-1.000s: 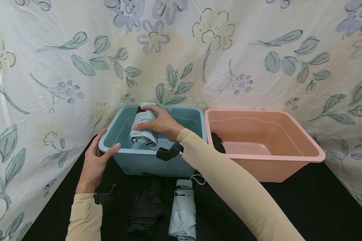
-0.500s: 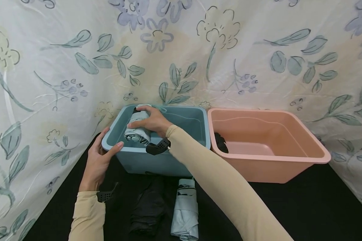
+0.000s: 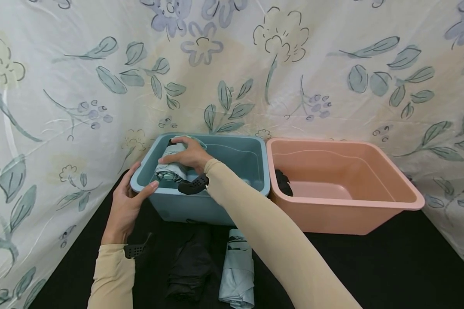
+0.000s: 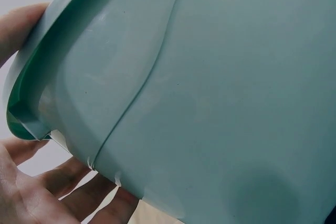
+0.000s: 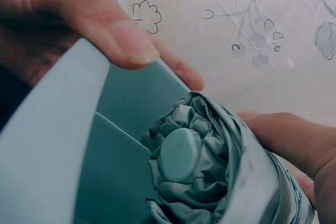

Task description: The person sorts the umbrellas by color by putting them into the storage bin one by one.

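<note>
Lower and farther left inside the blue bin (image 3: 195, 209) than a second ago sits the held umbrella (image 3: 171, 173), and the right hand (image 3: 192, 155) has gone down with it. Nearest, on the black worktop (image 3: 390, 259), lies a second umbrella (image 3: 237, 277), rolled up, the right sleeve (image 3: 278, 238) crossing above its far end; just left of it is a dark bundle (image 3: 189, 270). Past those, the left hand (image 3: 124, 204) has its grip closed round the blue bin's near left corner, thumb by the rim, fingers outside. The right grip pinches the held umbrella, its round cap (image 5: 179, 155) facing the near side; I can't tell whether it touches bottom. Right alongside stands the pink bin (image 3: 349, 217), something black (image 3: 283, 183) in its left end. Behind hangs flowered cloth (image 3: 224, 51).
</note>
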Demonstrator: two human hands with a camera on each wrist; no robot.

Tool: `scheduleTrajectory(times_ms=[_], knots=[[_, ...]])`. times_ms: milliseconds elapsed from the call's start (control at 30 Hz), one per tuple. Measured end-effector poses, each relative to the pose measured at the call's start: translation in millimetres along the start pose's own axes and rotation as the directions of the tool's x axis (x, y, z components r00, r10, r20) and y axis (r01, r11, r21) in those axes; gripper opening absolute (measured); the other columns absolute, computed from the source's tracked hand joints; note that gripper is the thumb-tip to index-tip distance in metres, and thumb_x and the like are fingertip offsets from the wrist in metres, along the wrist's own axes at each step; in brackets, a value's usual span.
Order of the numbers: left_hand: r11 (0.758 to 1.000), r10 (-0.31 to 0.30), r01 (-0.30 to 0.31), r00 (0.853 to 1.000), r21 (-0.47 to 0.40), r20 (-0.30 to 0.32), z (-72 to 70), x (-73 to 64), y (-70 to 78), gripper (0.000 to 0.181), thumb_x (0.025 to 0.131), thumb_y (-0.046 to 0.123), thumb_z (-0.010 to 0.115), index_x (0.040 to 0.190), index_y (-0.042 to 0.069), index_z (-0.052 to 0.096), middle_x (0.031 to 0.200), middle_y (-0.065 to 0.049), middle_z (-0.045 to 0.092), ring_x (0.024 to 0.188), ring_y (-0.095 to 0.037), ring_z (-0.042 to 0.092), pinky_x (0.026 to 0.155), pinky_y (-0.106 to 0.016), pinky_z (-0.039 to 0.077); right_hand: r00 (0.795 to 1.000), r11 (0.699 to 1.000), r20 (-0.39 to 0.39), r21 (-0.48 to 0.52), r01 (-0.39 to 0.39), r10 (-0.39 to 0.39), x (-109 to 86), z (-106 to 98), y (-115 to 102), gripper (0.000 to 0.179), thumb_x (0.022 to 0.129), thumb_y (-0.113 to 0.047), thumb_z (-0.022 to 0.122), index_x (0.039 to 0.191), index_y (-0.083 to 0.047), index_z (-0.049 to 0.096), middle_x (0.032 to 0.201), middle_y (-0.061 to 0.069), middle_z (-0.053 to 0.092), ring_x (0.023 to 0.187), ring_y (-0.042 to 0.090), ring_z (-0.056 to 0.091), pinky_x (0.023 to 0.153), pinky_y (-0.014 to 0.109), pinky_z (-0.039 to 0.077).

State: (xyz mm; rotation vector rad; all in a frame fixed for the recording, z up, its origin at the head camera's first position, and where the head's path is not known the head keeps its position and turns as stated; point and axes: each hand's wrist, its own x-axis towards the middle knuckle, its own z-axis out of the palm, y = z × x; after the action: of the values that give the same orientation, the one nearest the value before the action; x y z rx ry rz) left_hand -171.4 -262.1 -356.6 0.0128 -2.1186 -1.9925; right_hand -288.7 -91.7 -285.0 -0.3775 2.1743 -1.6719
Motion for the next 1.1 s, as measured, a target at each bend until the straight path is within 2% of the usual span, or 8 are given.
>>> scheduleTrajectory(times_ms=[133, 333, 633, 900, 967, 1100], knots=[[1.0, 0.007, -0.007, 1.0, 0.002, 0.001, -0.6, -0.2, -0.1, 0.082, 0.097, 0.022, 0.071, 0.163, 0.019, 0.022, 0.163, -0.014, 0.028, 0.137, -0.024, 0.039, 0.092, -0.012, 0.042, 1.0, 1.0, -0.004, -0.005, -0.01, 0.01, 2.1, 5, 0, 0.07, 0.084, -0.022, 0.086, 0.146, -0.02, 0.054, 0.154, 0.011, 0.039, 0.125, 0.031, 0.05, 0.102, 0.048, 0.043], [1.0, 0.011, -0.011, 1.0, 0.007, 0.001, -1.8, 0.6, -1.3, 0.081, 0.097, 0.022, 0.072, 0.163, 0.023, 0.024, 0.163, -0.013, 0.028, 0.139, -0.023, 0.038, 0.092, -0.012, 0.041, 1.0, 0.999, -0.004, -0.038, -0.018, 0.018, 8.4, 10, 0, 0.071, 0.084, -0.025, 0.086, 0.147, -0.021, 0.053, 0.158, 0.009, 0.036, 0.129, 0.031, 0.049, 0.101, 0.049, 0.044], [1.0, 0.006, -0.006, 1.0, 0.009, 0.002, -2.8, 0.8, -3.1, 0.081, 0.097, 0.024, 0.072, 0.162, 0.024, 0.025, 0.162, -0.013, 0.029, 0.139, -0.023, 0.038, 0.092, -0.013, 0.042, 1.0, 0.999, -0.008, -0.027, -0.018, 0.018, 14.1, 12, -1, 0.07, 0.084, -0.022, 0.085, 0.146, -0.017, 0.054, 0.157, 0.014, 0.038, 0.122, 0.03, 0.052, 0.098, 0.047, 0.045], [1.0, 0.006, -0.006, 1.0, 0.01, -0.002, -3.3, 1.4, -3.9, 0.08, 0.097, 0.024, 0.072, 0.162, 0.025, 0.025, 0.161, -0.013, 0.032, 0.136, -0.021, 0.041, 0.093, -0.014, 0.042, 1.0, 0.999, -0.013, -0.032, -0.017, 0.017, 14.2, 14, -4, 0.067, 0.084, -0.021, 0.086, 0.143, -0.014, 0.056, 0.15, 0.017, 0.044, 0.102, 0.025, 0.054, 0.085, 0.04, 0.047], [1.0, 0.003, -0.003, 1.0, 0.01, 0.0, -3.1, 1.4, -3.7, 0.08, 0.097, 0.024, 0.071, 0.162, 0.026, 0.025, 0.161, -0.013, 0.032, 0.136, -0.021, 0.042, 0.093, -0.014, 0.042, 1.0, 0.999, -0.014, -0.039, -0.026, 0.026, 15.5, 15, -4, 0.066, 0.083, -0.02, 0.086, 0.142, -0.014, 0.056, 0.15, 0.017, 0.044, 0.102, 0.025, 0.055, 0.086, 0.04, 0.048], [1.0, 0.002, -0.002, 1.0, 0.004, 0.003, -3.3, 1.7, -3.5, 0.08, 0.097, 0.024, 0.071, 0.162, 0.026, 0.025, 0.161, -0.013, 0.031, 0.135, -0.021, 0.042, 0.093, -0.015, 0.042, 0.999, 0.996, -0.013, -0.078, -0.041, 0.041, 19.0, 16, -4, 0.067, 0.081, -0.019, 0.088, 0.14, -0.015, 0.056, 0.151, 0.015, 0.043, 0.113, 0.027, 0.053, 0.094, 0.043, 0.047]])
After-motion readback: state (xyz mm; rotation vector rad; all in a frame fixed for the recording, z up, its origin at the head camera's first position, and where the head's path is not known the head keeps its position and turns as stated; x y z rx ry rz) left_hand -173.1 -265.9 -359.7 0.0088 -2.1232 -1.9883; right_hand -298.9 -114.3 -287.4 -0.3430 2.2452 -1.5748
